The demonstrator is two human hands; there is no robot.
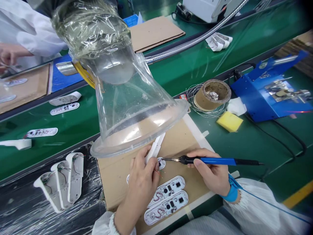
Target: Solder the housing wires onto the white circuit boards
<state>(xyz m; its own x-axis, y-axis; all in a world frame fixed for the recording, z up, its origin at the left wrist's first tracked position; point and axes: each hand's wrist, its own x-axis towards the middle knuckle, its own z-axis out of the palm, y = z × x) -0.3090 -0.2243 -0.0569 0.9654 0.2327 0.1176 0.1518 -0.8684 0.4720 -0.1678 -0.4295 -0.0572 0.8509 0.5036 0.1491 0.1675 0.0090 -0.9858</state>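
Observation:
My right hand [210,169] is closed around a blue and black soldering iron [215,161]. The iron's tip points left and reaches the end of a small white circuit board [161,164], with a thin red wire beside it. My left hand [144,174] grips a white plastic housing [156,147] between thumb and fingers, over that same board, and hides most of it. Just below, two long white circuit boards [179,198] with black components lie side by side on the cardboard [190,137]. Whether the tip touches the board, I cannot tell.
A clear fume hood [137,107] on a flexible metal arm hangs over the cardboard. At left lie several white housings [75,176]. To the right are a cardboard solder-wire ring [212,94], a yellow sponge [230,121] and a blue iron stand [259,91]. A co-worker's hand [12,54] shows at upper left.

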